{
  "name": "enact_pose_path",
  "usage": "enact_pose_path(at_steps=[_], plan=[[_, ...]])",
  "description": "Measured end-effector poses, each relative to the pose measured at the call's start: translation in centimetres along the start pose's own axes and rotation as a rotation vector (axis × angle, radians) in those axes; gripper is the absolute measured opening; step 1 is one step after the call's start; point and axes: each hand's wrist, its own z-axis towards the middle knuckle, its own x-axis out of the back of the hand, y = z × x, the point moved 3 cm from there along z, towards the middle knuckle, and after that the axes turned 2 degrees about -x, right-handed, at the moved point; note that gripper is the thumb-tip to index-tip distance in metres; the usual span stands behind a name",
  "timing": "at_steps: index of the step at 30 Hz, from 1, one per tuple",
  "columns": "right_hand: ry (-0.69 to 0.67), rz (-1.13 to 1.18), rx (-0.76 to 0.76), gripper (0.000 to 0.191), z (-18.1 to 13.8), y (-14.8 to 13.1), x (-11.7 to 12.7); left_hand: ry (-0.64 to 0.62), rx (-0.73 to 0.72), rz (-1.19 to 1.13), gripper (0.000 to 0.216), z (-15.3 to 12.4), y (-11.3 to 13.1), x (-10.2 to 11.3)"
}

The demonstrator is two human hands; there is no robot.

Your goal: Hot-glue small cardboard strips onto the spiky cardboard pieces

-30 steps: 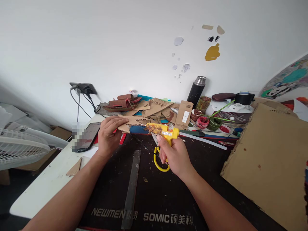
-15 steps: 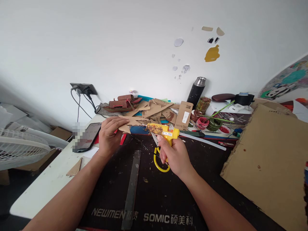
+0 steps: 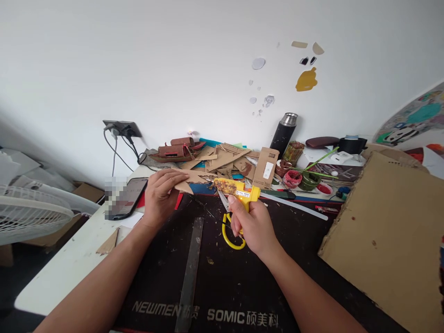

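Above the far edge of the dark mat (image 3: 222, 273), left hand (image 3: 160, 194) pinches a piece of cardboard (image 3: 184, 187) between thumb and fingers; thumb largely hidden. Right hand (image 3: 251, 224) wrapped around the grip of a yellow glue gun (image 3: 227, 186), body stained brown, nozzle directed left at the cardboard's ragged right end. Contact between nozzle and cardboard: cannot tell. Translucent glue stick (image 3: 298, 206) projects from the gun's rear. Yellow-handled scissors (image 3: 226, 238) partly hidden behind gun and right hand. Ruler (image 3: 190, 273) lies lengthwise on mat, nearer the wearer. Phone (image 3: 131, 196) on the white bench (image 3: 58, 277), left of left hand. Behind: brown model boat (image 3: 169, 153), cardboard scraps (image 3: 225, 158). Large cardboard sheet (image 3: 385, 231) at right.
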Motion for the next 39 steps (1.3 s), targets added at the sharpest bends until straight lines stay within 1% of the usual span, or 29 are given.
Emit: enact_pose_path(at_steps=[3, 6, 8, 13, 16, 20, 29, 36, 39], plan=[[0.017, -0.012, 0.012, 0.074, 0.06, 0.08, 0.11, 0.017, 0.028, 0.004, 0.037, 0.07, -0.06, 0.12], [0.007, -0.012, 0.012, 0.071, 0.1, 0.3, 0.14, 0.037, 0.083, 0.018, 0.043, 0.19, -0.13, 0.3], [0.002, -0.015, 0.013, 0.07, 0.11, 0.48, 0.17, 0.046, 0.113, 0.022, 0.041, 0.26, -0.15, 0.39], [0.005, -0.023, 0.017, 0.068, 0.07, 0.46, 0.16, 0.051, 0.137, 0.002, 0.04, 0.22, -0.13, 0.42], [-0.002, -0.03, 0.015, 0.07, 0.07, 0.16, 0.03, 0.044, 0.153, 0.01, 0.041, 0.13, -0.16, 0.36], [0.001, -0.029, 0.019, 0.072, 0.1, -0.03, -0.02, 0.045, 0.115, 0.005, 0.035, 0.15, -0.02, 0.32], [-0.01, -0.009, 0.033, 0.07, 0.03, 0.23, -0.11, 0.042, 0.051, 0.002, 0.024, 0.24, 0.27, 0.35], [-0.001, 0.006, 0.019, 0.066, 0.09, 0.63, -0.04, 0.031, 0.053, -0.005, 0.027, 0.19, 0.31, 0.3], [0.017, -0.059, 0.033, 0.063, 0.12, 0.69, 0.29, 0.058, 0.083, -0.007, 0.031, 0.24, 0.05, 0.45]])
